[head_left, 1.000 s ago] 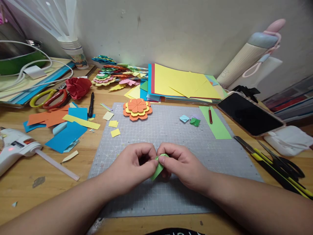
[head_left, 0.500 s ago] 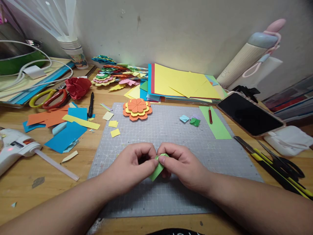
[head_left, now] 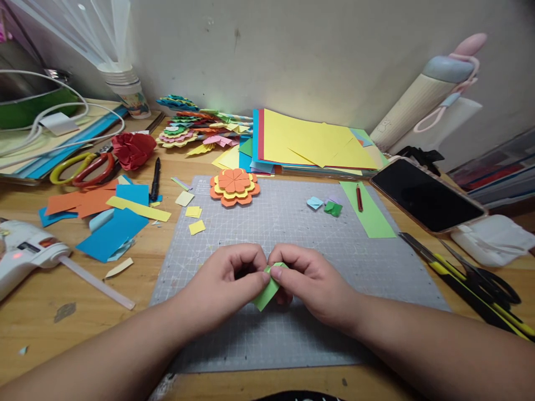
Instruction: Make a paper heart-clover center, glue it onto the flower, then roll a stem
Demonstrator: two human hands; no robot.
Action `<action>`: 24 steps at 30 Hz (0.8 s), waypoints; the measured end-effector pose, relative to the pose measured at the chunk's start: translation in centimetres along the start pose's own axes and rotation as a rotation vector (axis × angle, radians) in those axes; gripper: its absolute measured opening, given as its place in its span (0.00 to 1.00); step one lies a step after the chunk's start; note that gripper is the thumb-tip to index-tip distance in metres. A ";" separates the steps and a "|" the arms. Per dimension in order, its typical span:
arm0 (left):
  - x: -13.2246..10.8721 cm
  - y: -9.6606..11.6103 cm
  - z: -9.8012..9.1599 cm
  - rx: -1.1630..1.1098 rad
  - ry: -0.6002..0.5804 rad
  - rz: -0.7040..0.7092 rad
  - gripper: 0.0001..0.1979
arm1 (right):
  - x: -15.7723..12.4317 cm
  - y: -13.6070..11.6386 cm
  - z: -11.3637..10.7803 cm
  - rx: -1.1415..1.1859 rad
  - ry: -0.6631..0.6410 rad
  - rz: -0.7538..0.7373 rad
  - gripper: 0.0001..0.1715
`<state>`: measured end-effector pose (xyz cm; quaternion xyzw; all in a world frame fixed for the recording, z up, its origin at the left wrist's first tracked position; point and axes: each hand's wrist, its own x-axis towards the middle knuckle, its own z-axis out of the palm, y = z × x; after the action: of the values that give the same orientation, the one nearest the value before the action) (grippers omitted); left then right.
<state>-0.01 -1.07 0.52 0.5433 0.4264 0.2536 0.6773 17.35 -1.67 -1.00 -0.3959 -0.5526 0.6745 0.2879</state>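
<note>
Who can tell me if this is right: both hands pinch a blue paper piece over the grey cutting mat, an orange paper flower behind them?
Wrong colour: the head view shows the paper piece is green, not blue. The left hand and right hand pinch it over the grey cutting mat, orange paper flower behind them.

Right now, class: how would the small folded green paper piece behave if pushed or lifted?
Probably nearly weightless: fingertips of the left hand and right hand hold the small folded green paper piece. Thin, so likely easily creased, though folds may stiffen it. Flat, so it should slide on the grey cutting mat, not roll.
</note>
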 end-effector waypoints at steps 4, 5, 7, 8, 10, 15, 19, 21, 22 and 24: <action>0.1 0.0 0.0 0.023 0.009 0.002 0.11 | 0.0 0.0 0.0 0.021 0.019 -0.001 0.12; 0.2 0.0 0.0 0.028 0.016 0.004 0.10 | 0.0 0.0 0.0 0.030 0.030 -0.005 0.13; 0.1 -0.1 0.0 0.027 0.027 0.009 0.09 | -0.1 0.0 0.0 0.049 0.058 -0.014 0.13; 0.1 -0.1 0.0 0.020 0.028 0.014 0.08 | -0.1 0.0 -0.1 0.056 0.072 -0.017 0.14; 0.1 -0.2 0.0 -0.006 0.017 0.022 0.07 | 0.0 0.0 -0.1 0.067 0.095 -0.024 0.14; 0.1 -0.3 -0.1 -0.043 0.001 0.044 0.07 | -0.1 0.0 -0.1 0.080 0.111 -0.023 0.14; 0.1 -0.3 -0.2 -0.058 0.004 0.040 0.09 | -0.1 -0.1 0.0 0.062 0.096 -0.028 0.14; 0.1 -0.2 -0.2 -0.033 0.013 0.039 0.09 | -0.1 -0.1 0.0 0.046 0.082 -0.034 0.13; 0.1 -0.1 -0.2 -0.013 0.019 0.040 0.09 | -0.1 -0.1 0.0 0.035 0.077 -0.040 0.13; 0.2 0.0 -0.2 0.029 0.033 0.039 0.09 | -0.1 -0.1 -0.1 0.013 0.073 -0.054 0.12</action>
<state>-0.10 -0.82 0.46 0.5569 0.4304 0.2694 0.6573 17.47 -1.70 -0.84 -0.4035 -0.5476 0.6553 0.3286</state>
